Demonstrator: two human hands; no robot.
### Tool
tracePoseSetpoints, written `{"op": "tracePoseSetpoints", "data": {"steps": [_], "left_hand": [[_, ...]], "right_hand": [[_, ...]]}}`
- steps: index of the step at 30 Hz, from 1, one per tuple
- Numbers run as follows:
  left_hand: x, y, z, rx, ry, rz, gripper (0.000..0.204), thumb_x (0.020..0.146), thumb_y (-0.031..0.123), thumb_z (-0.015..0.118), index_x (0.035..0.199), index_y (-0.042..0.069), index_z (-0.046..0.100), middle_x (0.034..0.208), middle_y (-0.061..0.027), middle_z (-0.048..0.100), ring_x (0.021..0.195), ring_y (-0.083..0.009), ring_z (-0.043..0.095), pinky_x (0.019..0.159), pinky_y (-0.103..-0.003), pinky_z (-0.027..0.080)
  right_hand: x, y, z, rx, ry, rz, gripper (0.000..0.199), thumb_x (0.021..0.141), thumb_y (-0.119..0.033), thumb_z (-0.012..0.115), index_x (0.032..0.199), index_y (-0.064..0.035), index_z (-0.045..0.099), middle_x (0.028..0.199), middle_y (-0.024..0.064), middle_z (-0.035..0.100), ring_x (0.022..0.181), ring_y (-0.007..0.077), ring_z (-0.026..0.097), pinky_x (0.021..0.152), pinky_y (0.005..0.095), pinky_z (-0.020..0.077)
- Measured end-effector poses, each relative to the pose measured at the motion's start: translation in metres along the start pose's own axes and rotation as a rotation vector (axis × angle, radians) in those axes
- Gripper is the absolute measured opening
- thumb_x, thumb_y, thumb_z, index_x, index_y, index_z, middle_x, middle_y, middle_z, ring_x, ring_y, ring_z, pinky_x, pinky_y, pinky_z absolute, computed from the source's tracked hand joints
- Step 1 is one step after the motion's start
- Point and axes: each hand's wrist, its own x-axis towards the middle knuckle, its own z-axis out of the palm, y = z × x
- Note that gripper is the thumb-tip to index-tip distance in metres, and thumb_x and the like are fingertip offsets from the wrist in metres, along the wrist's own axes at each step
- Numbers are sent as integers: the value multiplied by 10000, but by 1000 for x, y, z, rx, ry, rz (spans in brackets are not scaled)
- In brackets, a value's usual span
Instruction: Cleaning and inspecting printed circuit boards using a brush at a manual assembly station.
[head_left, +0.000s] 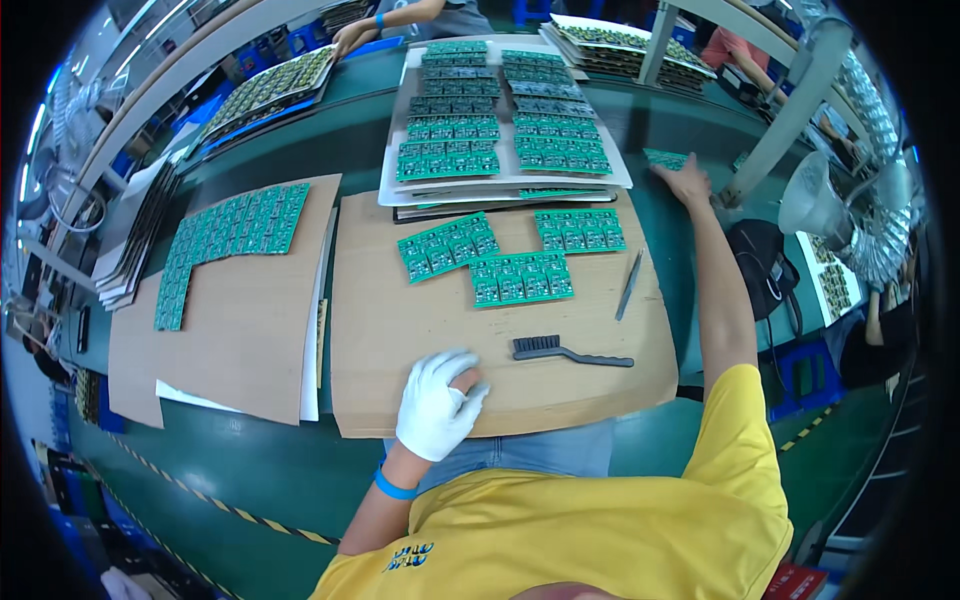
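Note:
My right hand (686,184), bare, reaches out to the far right. Its fingers are at the edge of a small green circuit board (664,158) and seem to pinch it. My left hand (436,402), in a white glove, rests with curled fingers on the front of a cardboard sheet (400,340); nothing shows in it. Three green circuit board panels lie on this sheet: a left panel (448,247), a right panel (580,230) and a nearer panel (522,278). A black brush (570,352) lies closer to me, with metal tweezers (630,287) to its right.
Behind the sheet, a white tray (508,120) bears two columns of board panels. To the left, another cardboard sheet (240,340) carries joined green panels (235,228). A metal post (780,120) and a fume hose (880,240) stand near my right arm. A co-worker's hand (350,38) is at the back.

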Motion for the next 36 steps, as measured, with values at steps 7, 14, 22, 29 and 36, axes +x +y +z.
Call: {"op": "tracePoseSetpoints", "data": {"steps": [7, 14, 22, 29, 36], "left_hand": [[14, 13, 3, -340, -57, -241, 593, 777, 97, 838, 1313, 54, 587, 1246, -158, 647, 1150, -367, 632, 1018, -467, 477], [24, 12, 48, -902, 51, -143, 963, 746, 217, 910, 1519, 56, 359, 1541, -199, 439, 1375, -331, 512, 1138, -458, 427], [-11, -10, -3, -1221, 183, -471, 1051, 685, 141, 961, 1516, 59, 322, 1541, -152, 447, 1388, -280, 497, 1148, -441, 444], [0, -6, -7, -1288, 48, -446, 1028, 696, 111, 949, 1516, 61, 330, 1529, -144, 465, 1364, -239, 518, 1121, -416, 472], [6, -3, 11, -1238, -60, -445, 973, 724, 99, 926, 1509, 46, 355, 1481, -134, 528, 1301, -224, 574, 1094, -394, 486]], "right_hand": [[-217, -42, -93, 753, 115, -529, 1003, 836, -421, 781, 1607, -29, 274, 1464, 277, 509, 1361, 348, 510, 1163, 448, 368], [-442, -109, -77, 748, -177, -708, 1186, 685, -440, 903, 1562, 61, 280, 1543, 277, 399, 1435, 431, 399, 1181, 497, 334], [-408, -57, -47, 514, 90, -647, 547, 814, -175, 810, 1274, 18, 586, 1373, 204, 520, 1267, 402, 492, 1060, 479, 429], [-391, -23, -47, 423, 69, -725, 249, 885, -15, 682, 1122, -2, 609, 1041, 159, 595, 989, 342, 575, 853, 429, 476], [-430, -98, -72, 797, -162, -840, 454, 852, 137, 562, 1261, -23, 676, 924, 120, 615, 739, 231, 602, 663, 317, 480]]}}
